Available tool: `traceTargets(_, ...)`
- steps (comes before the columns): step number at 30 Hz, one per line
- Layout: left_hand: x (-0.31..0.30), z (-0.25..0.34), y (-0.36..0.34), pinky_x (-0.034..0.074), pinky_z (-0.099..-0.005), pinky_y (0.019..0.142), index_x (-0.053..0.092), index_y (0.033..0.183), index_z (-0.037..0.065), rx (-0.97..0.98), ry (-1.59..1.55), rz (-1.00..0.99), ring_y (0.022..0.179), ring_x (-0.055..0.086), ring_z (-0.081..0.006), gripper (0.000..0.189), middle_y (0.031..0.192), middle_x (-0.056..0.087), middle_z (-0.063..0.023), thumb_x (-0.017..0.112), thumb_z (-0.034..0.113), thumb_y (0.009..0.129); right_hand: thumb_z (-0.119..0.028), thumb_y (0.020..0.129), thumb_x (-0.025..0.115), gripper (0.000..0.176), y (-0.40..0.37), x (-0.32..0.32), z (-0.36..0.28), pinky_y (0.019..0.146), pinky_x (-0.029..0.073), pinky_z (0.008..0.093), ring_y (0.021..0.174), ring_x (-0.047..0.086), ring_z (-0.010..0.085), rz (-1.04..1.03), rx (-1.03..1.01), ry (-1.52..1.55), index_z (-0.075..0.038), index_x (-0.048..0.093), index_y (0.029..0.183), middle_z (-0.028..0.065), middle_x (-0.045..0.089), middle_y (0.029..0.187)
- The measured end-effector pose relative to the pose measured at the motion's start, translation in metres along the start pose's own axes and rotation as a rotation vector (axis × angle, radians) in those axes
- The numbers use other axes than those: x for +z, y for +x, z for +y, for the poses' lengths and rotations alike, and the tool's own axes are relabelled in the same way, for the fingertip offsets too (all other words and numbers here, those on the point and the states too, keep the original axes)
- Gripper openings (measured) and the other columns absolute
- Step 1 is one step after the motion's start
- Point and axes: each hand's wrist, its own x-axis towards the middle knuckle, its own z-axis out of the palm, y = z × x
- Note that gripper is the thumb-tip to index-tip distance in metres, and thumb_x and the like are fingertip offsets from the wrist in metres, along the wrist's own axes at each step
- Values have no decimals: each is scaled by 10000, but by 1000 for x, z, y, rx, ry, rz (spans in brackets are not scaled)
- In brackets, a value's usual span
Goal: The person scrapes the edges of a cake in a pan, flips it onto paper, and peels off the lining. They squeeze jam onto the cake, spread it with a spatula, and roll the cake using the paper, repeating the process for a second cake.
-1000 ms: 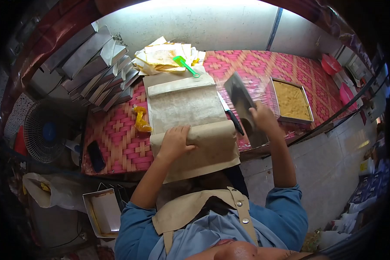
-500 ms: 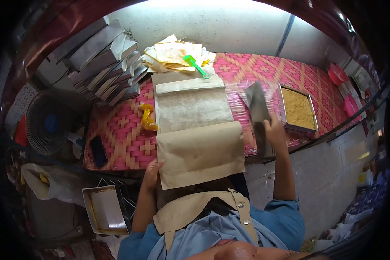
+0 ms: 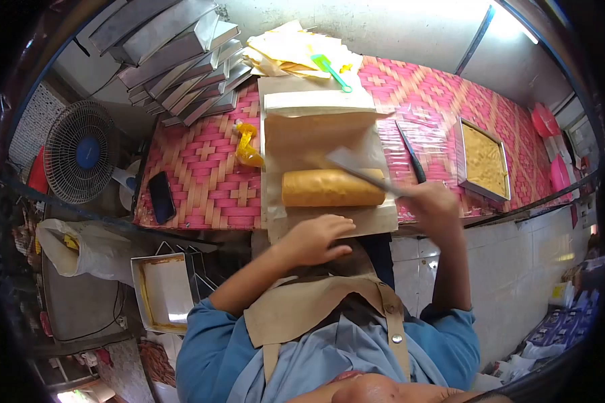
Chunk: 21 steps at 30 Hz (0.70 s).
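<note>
A golden rolled cake [image 3: 333,187] lies crosswise on brown paper [image 3: 323,143] near the table's front edge. My right hand [image 3: 435,207] is closed on the handle end of a flat metal blade [image 3: 363,173], slightly blurred, which slants over the roll's right part. Just below the roll, over the paper's front edge, my left hand [image 3: 321,240] has its fingers apart and nothing in it. To the right of the paper lies a thin dark-handled knife [image 3: 411,153]. Whether the blade touches the roll I cannot tell.
A tin of yellow cake [image 3: 484,160] stands at the right. Beyond the paper lie stained sheets with a green spatula [image 3: 331,72]. Stacked metal tins [image 3: 181,60], a yellow piping bag [image 3: 249,146], a phone [image 3: 161,197] and a fan [image 3: 85,153] are on the left.
The paper that was held flat is now folded back, and the golden roll shows. My left hand has moved right from the paper's corner; the blade has swung left over the roll.
</note>
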Motion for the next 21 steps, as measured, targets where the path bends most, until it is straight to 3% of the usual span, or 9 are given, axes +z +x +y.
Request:
traceTargets(2, 32, -13, -7, 380, -407, 981, 497, 1197, 10, 171, 461, 110, 1120, 504, -326, 490, 1231, 508, -194, 650, 236, 790, -148, 745, 627, 104, 3, 31, -15, 583, 469, 329, 659, 597, 217, -213, -133, -45, -112, 554, 809, 41, 546, 685)
traceTargets(3, 42, -22, -12, 380, -407, 981, 497, 1197, 10, 167, 458, 111, 1120, 504, -326, 490, 1231, 508, -194, 650, 236, 790, -154, 746, 595, 86, 3, 45, -21, 584, 469, 326, 658, 594, 211, -318, -172, -83, -120, 534, 795, 30, 518, 667)
traceTargets(5, 55, -40, -18, 375, -403, 989, 531, 1176, 24, 54, 742, 155, 1156, 472, -265, 468, 1222, 528, -137, 614, 266, 785, -163, 747, 572, 76, -2, 79, -19, 589, 469, 316, 659, 593, 202, -329, -232, -104, -127, 519, 789, 24, 512, 672)
traceTargets(9, 60, -55, -20, 361, -368, 1020, 542, 1188, 30, 29, 720, 199, 1185, 458, -231, 385, 1279, 507, -100, 470, 164, 834, -173, 747, 553, 67, -5, 112, -8, 593, 474, 303, 663, 597, 179, -347, -292, -185, -144, 512, 791, 7, 522, 683)
traceTargets(13, 51, -59, -18, 369, -361, 1018, 554, 1178, 52, 102, 760, 204, 1211, 452, -239, 370, 1284, 512, -94, 489, 128, 822, -173, 748, 548, 55, 4, 114, 4, 584, 473, 298, 667, 603, 163, -356, -340, -227, -152, 513, 786, 1, 524, 683)
traceTargets(19, 29, -39, -10, 406, -336, 979, 596, 1120, 58, 187, 875, 79, 1143, 516, -235, 306, 1228, 555, -113, 505, 159, 846, -180, 747, 543, 45, 16, 124, 24, 560, 468, 300, 651, 600, 160, -299, -375, -244, -155, 514, 771, -3, 530, 683)
traceTargets(21, -5, 3, 8, 442, -343, 915, 608, 1024, 55, -226, 406, -388, 1081, 549, -251, 205, 1149, 588, -128, 535, 182, 880, -183, 747, 544, 49, 16, 125, 22, 559, 468, 301, 656, 602, 163, -307, -373, -247, -154, 516, 775, -4, 534, 687)
